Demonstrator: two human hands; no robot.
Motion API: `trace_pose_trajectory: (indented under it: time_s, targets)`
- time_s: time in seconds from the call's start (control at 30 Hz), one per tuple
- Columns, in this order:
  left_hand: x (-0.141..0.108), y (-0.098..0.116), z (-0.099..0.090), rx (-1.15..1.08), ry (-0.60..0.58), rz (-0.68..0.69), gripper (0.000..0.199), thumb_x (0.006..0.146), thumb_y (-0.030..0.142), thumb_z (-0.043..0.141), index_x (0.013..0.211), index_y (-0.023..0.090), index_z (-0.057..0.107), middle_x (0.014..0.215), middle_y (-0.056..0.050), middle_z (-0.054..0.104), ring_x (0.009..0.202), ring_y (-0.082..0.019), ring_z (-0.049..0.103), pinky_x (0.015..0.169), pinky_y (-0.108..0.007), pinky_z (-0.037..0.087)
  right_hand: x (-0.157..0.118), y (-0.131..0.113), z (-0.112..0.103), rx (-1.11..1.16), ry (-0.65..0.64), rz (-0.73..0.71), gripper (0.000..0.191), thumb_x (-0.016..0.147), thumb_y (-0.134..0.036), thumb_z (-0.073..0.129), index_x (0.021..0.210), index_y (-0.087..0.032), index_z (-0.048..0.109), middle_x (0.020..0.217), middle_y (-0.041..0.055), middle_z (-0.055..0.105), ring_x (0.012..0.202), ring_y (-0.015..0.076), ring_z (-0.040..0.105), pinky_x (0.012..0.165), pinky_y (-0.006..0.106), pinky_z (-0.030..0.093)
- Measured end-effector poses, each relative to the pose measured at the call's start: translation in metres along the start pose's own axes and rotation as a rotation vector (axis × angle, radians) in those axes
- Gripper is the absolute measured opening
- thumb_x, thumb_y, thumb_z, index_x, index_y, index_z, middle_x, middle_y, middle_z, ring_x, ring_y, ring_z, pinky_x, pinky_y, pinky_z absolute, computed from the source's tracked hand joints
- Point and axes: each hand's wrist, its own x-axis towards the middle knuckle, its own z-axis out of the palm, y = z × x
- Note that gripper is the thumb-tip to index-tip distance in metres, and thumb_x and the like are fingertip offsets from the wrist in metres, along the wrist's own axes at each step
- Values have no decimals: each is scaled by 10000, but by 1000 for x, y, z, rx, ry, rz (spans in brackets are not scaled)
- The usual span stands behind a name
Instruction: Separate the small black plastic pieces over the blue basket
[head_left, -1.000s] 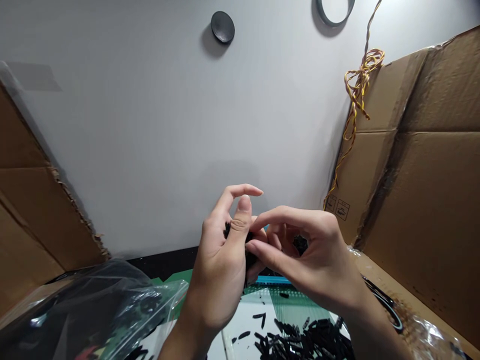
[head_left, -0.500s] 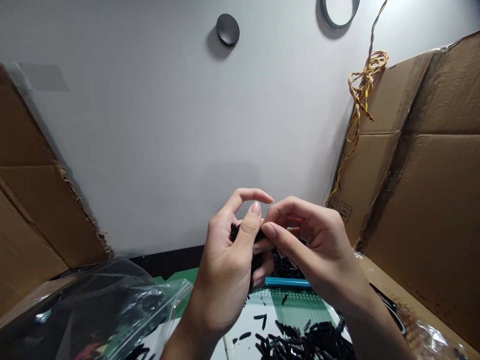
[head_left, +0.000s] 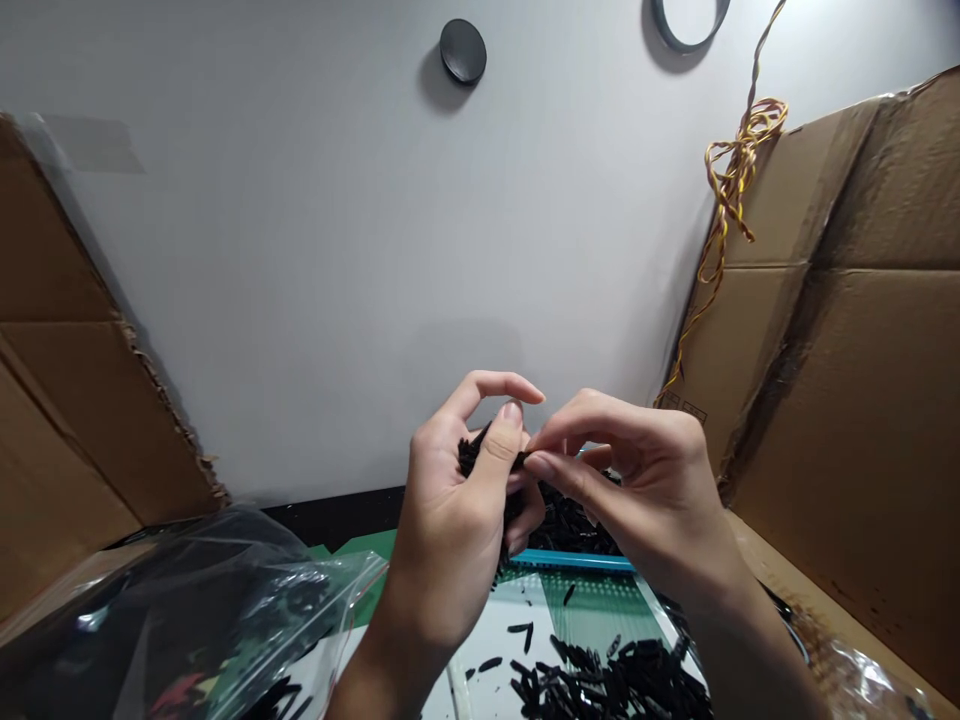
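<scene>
Many black pieces lie within curled left fingers; right fingers pinch 1.

Small pieces sit in my left hand, with my right hand just to its right. Nearer me, a pile lies on the work surface, a filled tray behind it and a plastic bag to my left. Cardboard panels flank me, left panel and right panel, before a wall, wires hanging by the right one's far edge.
</scene>
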Motion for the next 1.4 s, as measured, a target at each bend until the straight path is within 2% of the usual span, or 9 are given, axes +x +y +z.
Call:
trace_pose_trajectory:
  time_s: [0.17, 0.4, 0.53, 0.67, 0.83, 0.93, 1.13, 1.4]
  targets:
    - [1, 3, 0, -27, 3, -23, 155, 1046, 414, 647, 1027, 260, 659, 601, 101, 347, 392, -37, 370, 354, -116, 311, 2, 4, -4, 123, 99, -36, 109, 944, -155, 818, 942, -262, 838, 882, -1, 698, 670, 115, 641, 445, 234, 504]
    - [1, 4, 1, -76, -94, -74, 234, 1040, 426, 658, 941, 218, 697, 633, 85, 335, 413, -26, 364, 365, -111, 286, 5, 12, -9, 293, 205, -89, 137, 927, -148, 842, 949, -282, 865, 899, 8, 687, 596, 107, 673, 401, 216, 530]
    - [-1, 4, 2, -75, -143, -118, 305, 1029, 450, 678, 865, 192, 677, 633, 83, 329, 436, -19, 327, 375, -103, 290, 7, 16, -9, 346, 190, -24, 109, 925, -176, 849, 931, -285, 857, 846, -2, 693, 570, 100, 653, 408, 200, 550]
    - [-2, 5, 1, -66, -121, -119, 320, 1025, 486, 676, 878, 201, 680, 606, 91, 322, 413, -19, 333, 368, -106, 278, 7, 17, -9, 344, 161, 26, 83, 908, -194, 862, 941, -268, 844, 776, -15, 692, 580, 117, 671, 411, 194, 557]
    - [-1, 8, -1, -9, -75, -117, 343, 1009, 502, 693, 847, 202, 650, 582, 96, 322, 403, -21, 323, 370, -114, 270, 7, 14, -8, 311, 126, 93, 69, 901, -235, 864, 948, -228, 814, 812, 17, 730, 726, 175, 745, 454, 208, 575]
    - [0, 10, -1, 29, -78, -121, 328, 987, 471, 731, 823, 201, 645, 562, 95, 330, 407, -33, 343, 371, -119, 289, 6, 12, -6, 340, 105, 108, 86, 891, -218, 868, 926, -220, 789, 821, 10, 711, 767, 180, 745, 506, 223, 608]
    - [-2, 7, -1, 69, -115, -93, 211, 1001, 333, 723, 841, 204, 675, 598, 81, 383, 458, -39, 322, 396, -112, 319, 6, 11, -5, 360, 119, 133, 117, 842, -158, 886, 872, -205, 783, 790, -10, 724, 662, 130, 679, 597, 246, 619]
    - [-3, 8, -4, 117, -127, -94, 202, 1017, 345, 702, 863, 215, 677, 620, 83, 337, 476, -41, 281, 403, -109, 294, 10, 9, -6, 315, 154, 175, 114, 805, -121, 903, 821, -188, 813, 733, -2, 775, 611, 118, 698, 623, 235, 601]
